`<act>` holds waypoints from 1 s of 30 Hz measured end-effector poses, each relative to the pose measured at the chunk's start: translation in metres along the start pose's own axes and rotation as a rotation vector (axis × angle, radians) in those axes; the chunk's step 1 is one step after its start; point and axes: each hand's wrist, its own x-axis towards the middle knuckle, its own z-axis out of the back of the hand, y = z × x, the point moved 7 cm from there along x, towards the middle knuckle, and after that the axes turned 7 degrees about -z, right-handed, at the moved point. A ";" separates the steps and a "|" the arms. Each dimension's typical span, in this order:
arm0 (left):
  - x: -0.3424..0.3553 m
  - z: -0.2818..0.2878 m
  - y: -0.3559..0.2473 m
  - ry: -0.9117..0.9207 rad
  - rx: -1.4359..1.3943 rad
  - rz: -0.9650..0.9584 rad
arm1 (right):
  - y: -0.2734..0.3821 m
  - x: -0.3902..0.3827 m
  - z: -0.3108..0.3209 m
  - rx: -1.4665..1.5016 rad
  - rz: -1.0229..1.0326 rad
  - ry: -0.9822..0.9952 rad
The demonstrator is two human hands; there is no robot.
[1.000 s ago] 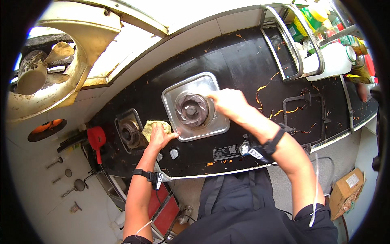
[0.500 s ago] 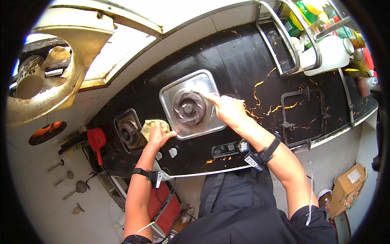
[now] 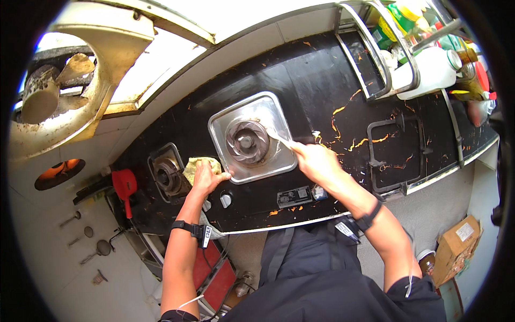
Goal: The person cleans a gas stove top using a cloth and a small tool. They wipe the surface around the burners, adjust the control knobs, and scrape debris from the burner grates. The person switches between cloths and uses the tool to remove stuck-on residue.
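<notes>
**Stove top wiped and scraped, both hands on the cooktop**

A black glass cooktop (image 3: 322,91) with orange-yellow streaks is seen from above. A square steel drip tray (image 3: 252,137) is set in it, with a round burner (image 3: 245,142) at its centre. A smaller burner (image 3: 167,174) is seen to the left, in its own square frame.

The left hand (image 3: 206,180) is laid flat, fingers spread and only lightly curled, on a yellowish cloth (image 3: 197,166). The cloth is pressed onto the cooktop between the small burner and the left edge of the steel tray, touching or nearly touching the tray rim. A dark band is worn on the left wrist.

The right hand (image 3: 316,161) is closed around a thin light-coloured tool (image 3: 279,138), kind not clear. The tool's tip is placed on the steel tray just right of the round burner. The hand itself is held over the tray's lower right corner. A dark band is worn on this wrist too.

Two knobs (image 3: 225,200) are seen on the front strip below the tray, and a small dark panel (image 3: 294,196) beside them. A red-handled tool (image 3: 125,185) is seen far left. A white jug (image 3: 429,70) and bottles are crowded at upper right beside a sink (image 3: 370,59). A cardboard box (image 3: 456,244) is seen on the floor, lower right.
</notes>
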 end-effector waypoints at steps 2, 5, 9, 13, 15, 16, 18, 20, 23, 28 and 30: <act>0.000 0.000 0.001 -0.022 0.008 -0.027 | -0.020 -0.015 0.004 0.018 -0.099 0.107; 0.002 -0.002 0.002 -0.007 -0.015 -0.041 | -0.024 -0.003 0.014 0.105 0.010 -0.108; 0.001 -0.001 0.004 0.001 -0.021 0.003 | 0.002 0.053 -0.033 -0.046 0.188 -0.163; 0.000 0.000 0.002 -0.015 0.001 -0.029 | 0.013 0.048 -0.026 -0.051 0.316 -0.273; 0.001 -0.002 0.005 -0.003 -0.020 -0.017 | -0.003 0.029 -0.014 -0.174 0.163 -0.099; 0.000 -0.003 0.007 0.004 -0.031 -0.004 | -0.004 0.017 -0.004 -0.187 0.169 -0.097; 0.001 -0.002 0.006 -0.021 -0.020 -0.021 | -0.011 0.006 0.006 -0.113 0.072 -0.036; 0.000 -0.002 0.005 -0.022 -0.020 -0.028 | 0.000 0.008 0.010 -0.107 0.147 -0.121; 0.000 0.001 0.004 -0.026 -0.043 -0.018 | 0.024 0.031 0.002 -0.106 0.256 -0.288; -0.001 0.002 0.004 -0.034 -0.042 -0.027 | 0.004 0.014 -0.005 -0.168 0.077 -0.002; 0.000 0.002 0.004 -0.068 -0.035 -0.065 | -0.009 -0.002 0.006 -0.099 -0.031 0.054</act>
